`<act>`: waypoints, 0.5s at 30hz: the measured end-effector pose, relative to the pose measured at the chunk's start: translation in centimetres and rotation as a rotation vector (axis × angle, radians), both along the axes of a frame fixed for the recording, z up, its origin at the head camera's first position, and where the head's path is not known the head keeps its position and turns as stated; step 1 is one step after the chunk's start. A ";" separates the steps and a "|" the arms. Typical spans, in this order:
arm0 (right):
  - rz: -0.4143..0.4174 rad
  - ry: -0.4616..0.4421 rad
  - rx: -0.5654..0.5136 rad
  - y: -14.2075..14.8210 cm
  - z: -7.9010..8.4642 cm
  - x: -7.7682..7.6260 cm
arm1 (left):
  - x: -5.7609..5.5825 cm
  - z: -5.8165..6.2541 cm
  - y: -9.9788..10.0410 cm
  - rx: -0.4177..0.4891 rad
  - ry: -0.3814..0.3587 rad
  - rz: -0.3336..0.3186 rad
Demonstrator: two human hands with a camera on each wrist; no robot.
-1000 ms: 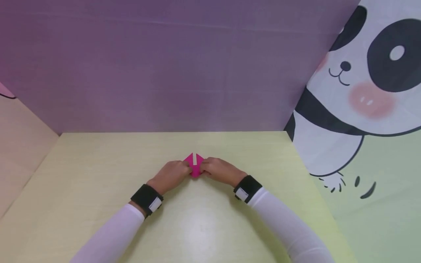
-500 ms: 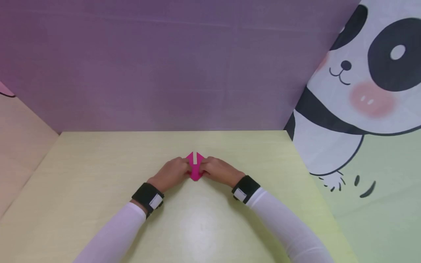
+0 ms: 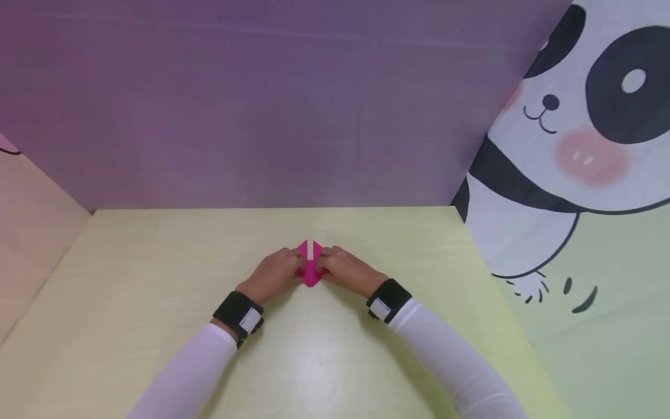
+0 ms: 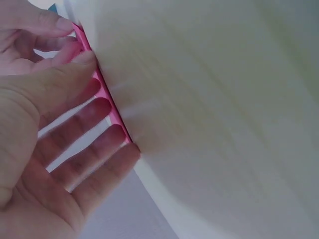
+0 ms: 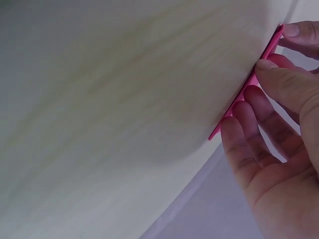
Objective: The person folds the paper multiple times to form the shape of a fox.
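Note:
A small piece of folded pink paper [image 3: 310,274], with two points at its far end and a gap between them, is held over the middle of the table. My left hand [image 3: 276,271] pinches its left side; in the left wrist view the paper [image 4: 107,94] shows edge-on between thumb and fingers. From the other side my right hand [image 3: 349,270] pinches the right edge, thumb and fingertips along the thin pink strip [image 5: 244,87] in the right wrist view. Fingers cover both side edges of the paper.
The pale wooden table [image 3: 157,250] reaches back to a purple wall covering [image 3: 272,116]. On the right hangs a cloth with a printed panda [image 3: 565,145]. Each wrist wears a black strap [image 3: 238,314] over or beside a white sleeve [image 3: 183,372].
Both hands shift slightly inward and keep their hold on the pink paper. More of its near end shows than a second ago, and its far points look narrower.

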State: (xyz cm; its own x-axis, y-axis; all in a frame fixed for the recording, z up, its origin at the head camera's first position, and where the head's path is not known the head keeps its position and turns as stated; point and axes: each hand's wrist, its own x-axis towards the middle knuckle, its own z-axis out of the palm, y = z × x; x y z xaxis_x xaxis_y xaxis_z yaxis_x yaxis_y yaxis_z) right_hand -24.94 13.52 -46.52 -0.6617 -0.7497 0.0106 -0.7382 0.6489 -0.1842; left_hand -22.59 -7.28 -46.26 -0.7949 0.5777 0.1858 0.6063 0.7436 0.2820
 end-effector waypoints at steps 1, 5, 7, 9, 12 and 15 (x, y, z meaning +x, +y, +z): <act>-0.009 -0.012 -0.002 0.0 0.0 0.0 | 0.0 -0.1 0.0 0.009 -0.003 -0.001; -0.050 -0.060 -0.008 0.1 0.2 -0.2 | -0.1 -0.1 0.1 0.035 -0.025 0.004; -0.060 -0.074 -0.010 0.1 0.3 -0.2 | -0.2 -0.1 0.1 0.045 -0.044 0.010; -0.063 -0.080 -0.013 0.1 0.3 -0.3 | -0.3 -0.1 0.1 0.057 -0.066 0.016; -0.060 -0.073 -0.017 0.1 0.2 -0.3 | -0.4 -0.3 0.0 0.074 -0.079 0.014; -0.049 -0.055 -0.020 0.1 -0.1 -0.3 | -0.3 -0.5 -0.1 0.063 -0.064 0.015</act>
State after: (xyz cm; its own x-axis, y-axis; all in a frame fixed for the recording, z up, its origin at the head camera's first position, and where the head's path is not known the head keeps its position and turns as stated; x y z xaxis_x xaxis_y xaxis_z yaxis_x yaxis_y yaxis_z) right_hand -25.27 13.61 -46.63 -0.6975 -0.7165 -0.0125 -0.6941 0.6798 -0.2367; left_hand -22.93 -7.43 -46.74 -0.8148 0.5544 0.1697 0.5744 0.7321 0.3661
